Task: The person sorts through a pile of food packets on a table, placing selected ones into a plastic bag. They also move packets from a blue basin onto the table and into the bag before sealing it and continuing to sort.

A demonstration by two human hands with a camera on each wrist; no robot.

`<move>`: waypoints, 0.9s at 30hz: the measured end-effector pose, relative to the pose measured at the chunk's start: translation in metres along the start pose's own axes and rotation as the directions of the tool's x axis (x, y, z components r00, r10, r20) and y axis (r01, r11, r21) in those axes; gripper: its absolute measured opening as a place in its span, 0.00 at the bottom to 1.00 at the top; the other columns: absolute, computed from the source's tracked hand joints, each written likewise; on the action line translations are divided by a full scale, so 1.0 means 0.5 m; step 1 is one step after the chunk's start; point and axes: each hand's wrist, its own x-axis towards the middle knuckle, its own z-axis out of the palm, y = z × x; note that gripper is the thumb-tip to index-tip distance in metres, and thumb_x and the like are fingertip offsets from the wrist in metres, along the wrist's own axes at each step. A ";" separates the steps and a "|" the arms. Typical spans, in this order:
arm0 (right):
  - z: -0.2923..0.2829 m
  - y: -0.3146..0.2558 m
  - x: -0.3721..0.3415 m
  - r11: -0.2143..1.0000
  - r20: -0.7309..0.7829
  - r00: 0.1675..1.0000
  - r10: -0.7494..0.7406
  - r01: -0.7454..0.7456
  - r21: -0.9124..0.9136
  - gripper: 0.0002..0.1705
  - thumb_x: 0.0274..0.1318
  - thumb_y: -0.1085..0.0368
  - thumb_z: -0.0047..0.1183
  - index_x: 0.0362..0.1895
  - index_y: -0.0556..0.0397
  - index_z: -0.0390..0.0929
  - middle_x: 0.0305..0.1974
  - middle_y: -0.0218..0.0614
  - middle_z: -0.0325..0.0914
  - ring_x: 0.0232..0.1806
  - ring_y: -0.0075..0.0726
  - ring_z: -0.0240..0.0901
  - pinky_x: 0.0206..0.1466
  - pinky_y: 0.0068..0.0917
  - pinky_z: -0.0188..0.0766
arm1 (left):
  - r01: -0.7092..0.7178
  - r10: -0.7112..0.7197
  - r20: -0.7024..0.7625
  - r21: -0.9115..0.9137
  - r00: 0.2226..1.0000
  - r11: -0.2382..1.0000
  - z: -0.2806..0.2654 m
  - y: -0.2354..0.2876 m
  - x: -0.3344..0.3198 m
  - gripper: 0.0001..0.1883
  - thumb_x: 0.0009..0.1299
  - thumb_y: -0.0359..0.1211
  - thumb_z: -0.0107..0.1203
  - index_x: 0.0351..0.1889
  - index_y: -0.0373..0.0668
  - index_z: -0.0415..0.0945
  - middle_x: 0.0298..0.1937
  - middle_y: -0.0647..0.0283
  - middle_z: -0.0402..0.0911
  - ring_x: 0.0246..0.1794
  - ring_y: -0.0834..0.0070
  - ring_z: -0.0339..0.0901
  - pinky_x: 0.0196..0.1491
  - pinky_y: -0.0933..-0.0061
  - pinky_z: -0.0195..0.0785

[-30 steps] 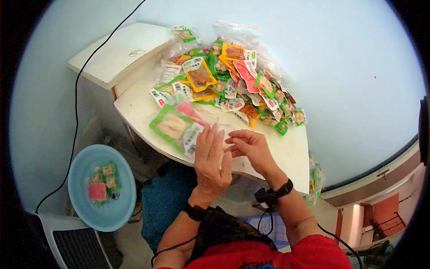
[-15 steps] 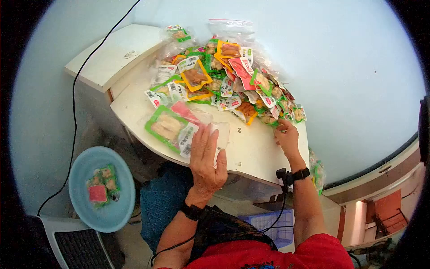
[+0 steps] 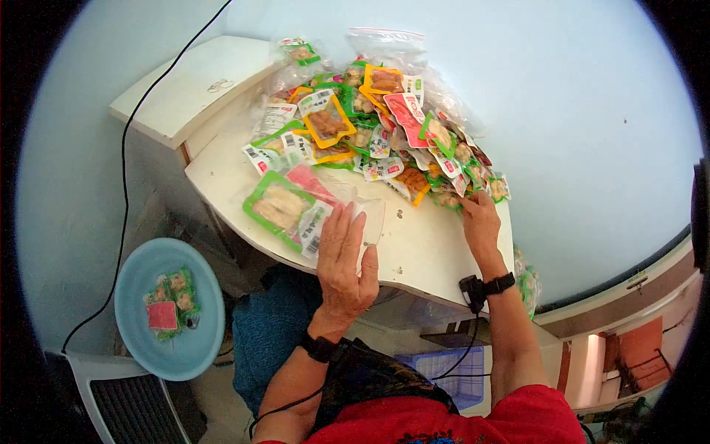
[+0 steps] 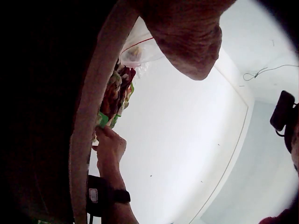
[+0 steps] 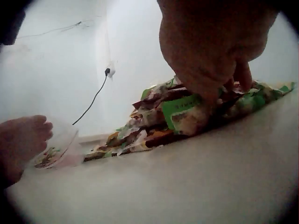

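Observation:
My left hand (image 3: 344, 266) lies with straight fingers on the near end of a clear plastic bag (image 3: 372, 222) on the white table. In that bag are a green-edged food packet (image 3: 279, 207) with pale pieces inside and a pink packet (image 3: 314, 185). At the right end of a heap of food packets (image 3: 384, 148), my right hand (image 3: 482, 226) has its fingers bent down on a small packet. The right wrist view shows these fingers at a green-edged packet (image 5: 184, 116) low on the heap, its edge pinched.
A blue basin (image 3: 132, 344) with several packets stands low at the left, by a chair (image 3: 126, 414). A raised white shelf (image 3: 196, 81) adjoins the table's left end. Cables trail from the wrists; a blue crate (image 3: 451, 374) sits beneath the table.
My right hand has gone from beside the left hand at the bag to the heap's right end, its fingers now bent onto a packet there. The left hand stays on the bag.

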 end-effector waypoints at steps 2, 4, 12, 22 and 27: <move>-0.024 -0.011 -0.013 0.996 -0.075 0.993 -0.091 0.092 0.000 0.11 0.54 0.71 0.56 0.41 0.46 0.83 0.43 0.35 0.78 0.46 0.46 0.76 0.41 0.39 0.75 | 0.001 -0.001 -0.005 -0.006 1.000 1.000 0.001 0.001 -0.001 0.24 0.67 0.28 0.51 0.61 0.29 0.68 0.66 0.41 0.67 0.69 0.43 0.61 0.70 0.47 0.51; -0.049 -0.019 -0.027 0.989 -0.150 0.980 -0.135 0.143 0.044 0.10 0.55 0.72 0.56 0.41 0.48 0.82 0.43 0.37 0.79 0.47 0.46 0.77 0.43 0.37 0.76 | 0.003 -0.003 -0.010 -0.007 1.000 1.000 0.003 0.000 -0.002 0.24 0.67 0.28 0.51 0.62 0.29 0.68 0.66 0.41 0.67 0.69 0.42 0.61 0.70 0.47 0.51; -0.167 -0.051 -0.016 0.866 -0.013 1.000 -0.003 0.009 0.501 0.09 0.59 0.76 0.52 0.43 0.57 0.79 0.37 0.43 0.80 0.37 0.46 0.78 0.43 0.31 0.74 | -0.004 0.004 -0.001 0.001 1.000 1.000 0.004 0.002 -0.001 0.24 0.66 0.27 0.51 0.61 0.29 0.67 0.66 0.41 0.67 0.68 0.42 0.61 0.70 0.47 0.51; -0.054 -0.148 0.045 0.779 0.052 0.954 -0.295 0.208 0.592 0.17 0.62 0.73 0.50 0.55 0.54 0.77 0.42 0.40 0.80 0.42 0.35 0.77 0.48 0.27 0.72 | -0.004 0.004 -0.004 0.015 1.000 1.000 0.001 0.003 0.001 0.23 0.69 0.29 0.48 0.61 0.30 0.69 0.66 0.40 0.67 0.68 0.45 0.63 0.70 0.52 0.53; -0.052 -0.126 0.034 0.827 0.377 0.923 -0.074 -0.154 0.541 0.27 0.58 0.60 0.58 0.59 0.60 0.72 0.45 0.48 0.81 0.44 0.44 0.79 0.48 0.36 0.74 | 0.007 -0.007 -0.019 -0.008 1.000 1.000 -0.001 -0.001 0.002 0.23 0.68 0.28 0.49 0.61 0.30 0.69 0.65 0.40 0.68 0.68 0.45 0.63 0.70 0.52 0.53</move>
